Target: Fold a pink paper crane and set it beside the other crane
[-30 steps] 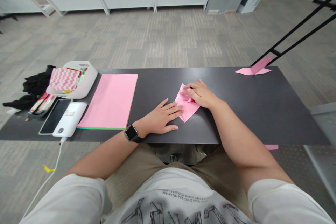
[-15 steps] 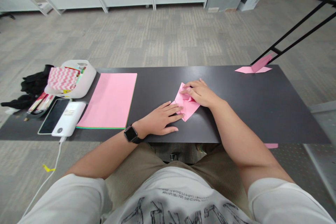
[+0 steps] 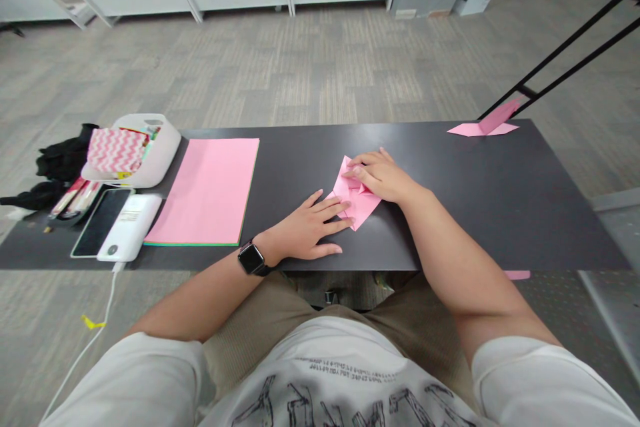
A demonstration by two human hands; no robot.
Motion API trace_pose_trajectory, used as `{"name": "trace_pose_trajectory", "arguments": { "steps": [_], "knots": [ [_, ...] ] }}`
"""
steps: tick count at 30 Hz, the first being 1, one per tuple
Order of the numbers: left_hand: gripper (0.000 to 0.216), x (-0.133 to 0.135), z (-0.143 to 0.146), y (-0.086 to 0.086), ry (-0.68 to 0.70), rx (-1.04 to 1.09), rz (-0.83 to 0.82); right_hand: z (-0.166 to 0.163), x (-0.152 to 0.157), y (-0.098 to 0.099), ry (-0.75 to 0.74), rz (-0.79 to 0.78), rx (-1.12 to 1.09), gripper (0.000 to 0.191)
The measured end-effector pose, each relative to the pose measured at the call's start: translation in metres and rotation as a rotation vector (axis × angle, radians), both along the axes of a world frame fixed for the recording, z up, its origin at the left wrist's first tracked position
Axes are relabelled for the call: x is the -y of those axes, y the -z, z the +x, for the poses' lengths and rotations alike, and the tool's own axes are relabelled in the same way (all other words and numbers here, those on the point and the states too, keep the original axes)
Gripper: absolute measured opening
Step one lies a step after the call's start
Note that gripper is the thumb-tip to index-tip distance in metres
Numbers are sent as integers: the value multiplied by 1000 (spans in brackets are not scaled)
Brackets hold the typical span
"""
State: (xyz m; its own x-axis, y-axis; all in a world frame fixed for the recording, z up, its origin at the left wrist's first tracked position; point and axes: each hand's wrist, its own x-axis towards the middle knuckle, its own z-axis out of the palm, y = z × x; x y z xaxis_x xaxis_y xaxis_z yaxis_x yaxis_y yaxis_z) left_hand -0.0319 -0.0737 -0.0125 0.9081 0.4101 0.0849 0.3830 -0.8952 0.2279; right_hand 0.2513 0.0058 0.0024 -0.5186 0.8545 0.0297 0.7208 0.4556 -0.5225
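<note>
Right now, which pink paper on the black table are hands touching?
The small folded pink paper, with left hand and right hand on it. The rectangular pink-topped paper stack and winged pink paper figure are under neither hand.

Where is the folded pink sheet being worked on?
Central in the head view, the folded pink sheet lies on the dark table, right of the paper stack, partly under the left hand and right hand.
</note>
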Motion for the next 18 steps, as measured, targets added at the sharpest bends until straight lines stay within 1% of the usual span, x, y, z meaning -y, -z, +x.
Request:
{"name": "trace_pose_trajectory", "arguments": {
  "steps": [6,12,18],
  "knots": [
    [65,2,2,2,-25,-17,-1,0,0,0,-18,-3,14,66],
    [65,2,2,2,-17,8,-3,-1,1,-5,-27,-22,25,65],
    [65,1,2,3,-11,40,-12,-1,1,-3,-18,-12,27,65]
  ]
}}
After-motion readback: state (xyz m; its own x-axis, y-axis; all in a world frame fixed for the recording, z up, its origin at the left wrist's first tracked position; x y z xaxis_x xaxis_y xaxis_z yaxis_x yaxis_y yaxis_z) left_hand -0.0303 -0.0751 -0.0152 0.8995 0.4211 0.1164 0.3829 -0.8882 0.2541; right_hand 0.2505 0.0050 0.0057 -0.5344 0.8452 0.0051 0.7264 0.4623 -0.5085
